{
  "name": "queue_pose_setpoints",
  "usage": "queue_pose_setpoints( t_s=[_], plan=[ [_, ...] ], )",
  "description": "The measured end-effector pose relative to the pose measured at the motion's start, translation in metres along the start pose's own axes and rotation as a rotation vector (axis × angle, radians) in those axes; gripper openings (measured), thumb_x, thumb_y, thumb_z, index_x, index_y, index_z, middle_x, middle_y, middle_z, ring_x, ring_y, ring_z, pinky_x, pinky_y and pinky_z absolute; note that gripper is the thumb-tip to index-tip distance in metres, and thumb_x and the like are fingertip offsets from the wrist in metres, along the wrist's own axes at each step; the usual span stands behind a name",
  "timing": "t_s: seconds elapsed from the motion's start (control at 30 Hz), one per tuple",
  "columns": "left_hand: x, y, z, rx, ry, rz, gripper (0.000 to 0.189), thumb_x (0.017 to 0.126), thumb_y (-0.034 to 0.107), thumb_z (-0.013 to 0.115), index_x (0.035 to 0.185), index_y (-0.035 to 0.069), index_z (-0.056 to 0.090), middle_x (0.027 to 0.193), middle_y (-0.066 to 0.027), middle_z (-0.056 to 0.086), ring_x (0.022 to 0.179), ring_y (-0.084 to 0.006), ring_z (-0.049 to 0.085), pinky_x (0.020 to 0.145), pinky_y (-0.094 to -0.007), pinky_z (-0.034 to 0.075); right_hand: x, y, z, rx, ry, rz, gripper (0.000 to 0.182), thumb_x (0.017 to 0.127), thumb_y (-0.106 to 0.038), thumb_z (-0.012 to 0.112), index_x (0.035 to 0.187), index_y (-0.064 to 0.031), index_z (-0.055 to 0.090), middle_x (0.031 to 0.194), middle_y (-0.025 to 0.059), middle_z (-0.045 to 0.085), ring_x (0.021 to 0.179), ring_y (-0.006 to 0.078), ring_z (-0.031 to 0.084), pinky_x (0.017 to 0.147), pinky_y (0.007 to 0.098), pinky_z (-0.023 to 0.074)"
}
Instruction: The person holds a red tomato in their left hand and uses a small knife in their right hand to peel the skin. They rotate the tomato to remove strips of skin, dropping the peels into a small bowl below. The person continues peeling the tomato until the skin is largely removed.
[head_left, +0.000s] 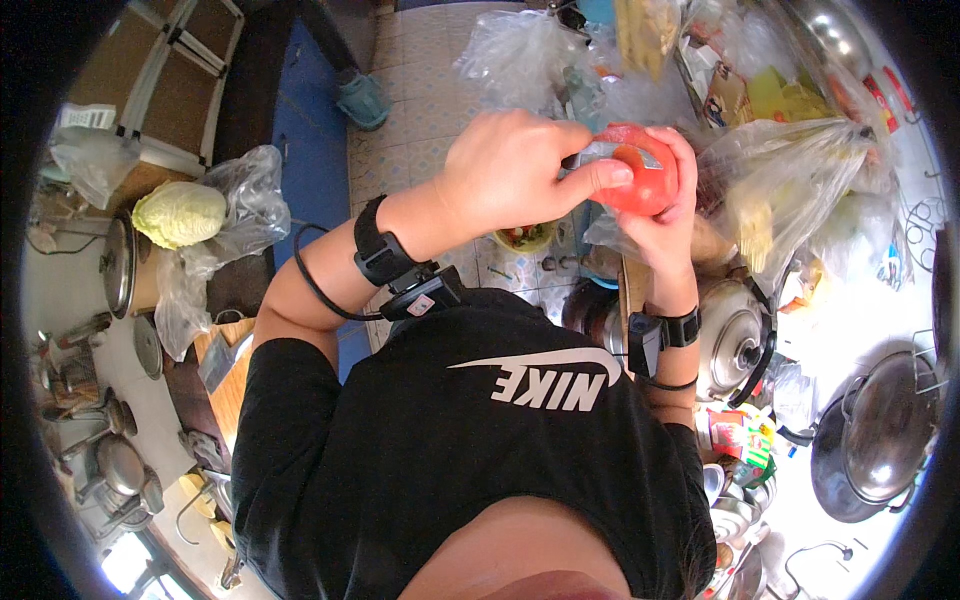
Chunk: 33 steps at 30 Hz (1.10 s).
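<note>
A red tomato (651, 184) is held up at arm's length by my right hand (671, 180), with the fingers around its far side and the thumb below. My left hand (517, 169) grips a small metal-bladed tool (596, 156), either a knife or a peeler; its handle is mostly hidden by my fingers. The blade lies against the tomato, and my left thumb rests on or just in front of the fruit. Loose red skin shows along the upper side of the tomato. Both wrists wear black straps with small devices.
A yellowish bowl of scraps (525, 238) is below my hands. To the left are a napa cabbage (180, 214) and a cleaver (217, 362) on a wooden cutting board (232, 394). On the right stand plastic bags (780, 165), a lidded pot (729, 349) and a wok (885, 435).
</note>
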<state>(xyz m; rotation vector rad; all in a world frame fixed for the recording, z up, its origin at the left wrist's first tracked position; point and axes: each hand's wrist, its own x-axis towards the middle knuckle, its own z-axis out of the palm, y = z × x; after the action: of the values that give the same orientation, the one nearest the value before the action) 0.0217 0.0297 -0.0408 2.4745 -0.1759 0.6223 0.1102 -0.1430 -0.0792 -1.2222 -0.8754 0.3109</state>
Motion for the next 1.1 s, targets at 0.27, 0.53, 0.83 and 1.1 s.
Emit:
queue_pose_setpoints(
  t_s=[0.27,0.53,0.83,1.1],
  plan=[
    [0.006,0.004,-0.005,0.009,-0.043,0.093,0.048,0.088,0.046,0.050,0.063,0.005,0.055,0.054,-0.0159,0.051,0.054,-0.0362,0.055,0.046,-0.0415,0.042,-0.003,-0.010,0.001,-0.003,0.012,0.058,0.073,0.056,0.004,0.062,0.125,-0.0064,0.039,0.120,0.0089,0.050,0.115,0.0210,0.048,0.099,0.0347,0.0391],
    [0.008,-0.004,-0.007,0.006,-0.013,0.245,0.046,0.080,0.049,0.059,0.067,0.006,0.052,0.055,-0.0131,0.053,0.055,-0.0351,0.056,0.047,-0.0412,0.042,-0.009,-0.018,0.006,0.070,0.074,0.097,0.073,0.057,0.000,0.066,0.125,-0.0064,0.040,0.120,0.0088,0.049,0.115,0.0211,0.048,0.099,0.0345,0.0386],
    [0.000,0.010,-0.012,0.058,0.136,0.259,0.048,0.073,0.051,0.066,0.074,0.005,0.053,0.059,-0.0119,0.055,0.055,-0.0322,0.058,0.047,-0.0384,0.044,-0.009,-0.031,0.013,0.090,0.102,0.061,0.075,0.057,0.004,0.065,0.126,-0.0068,0.038,0.120,0.0089,0.049,0.113,0.0209,0.050,0.096,0.0338,0.0417],
    [-0.005,0.011,-0.018,0.018,0.133,0.215,0.043,0.078,0.048,0.062,0.076,0.005,0.056,0.061,-0.0123,0.056,0.056,-0.0318,0.059,0.048,-0.0382,0.044,-0.006,-0.033,0.021,0.101,0.104,0.069,0.076,0.057,0.007,0.063,0.127,-0.0072,0.037,0.120,0.0089,0.050,0.112,0.0204,0.050,0.095,0.0334,0.0426]
  ],
)
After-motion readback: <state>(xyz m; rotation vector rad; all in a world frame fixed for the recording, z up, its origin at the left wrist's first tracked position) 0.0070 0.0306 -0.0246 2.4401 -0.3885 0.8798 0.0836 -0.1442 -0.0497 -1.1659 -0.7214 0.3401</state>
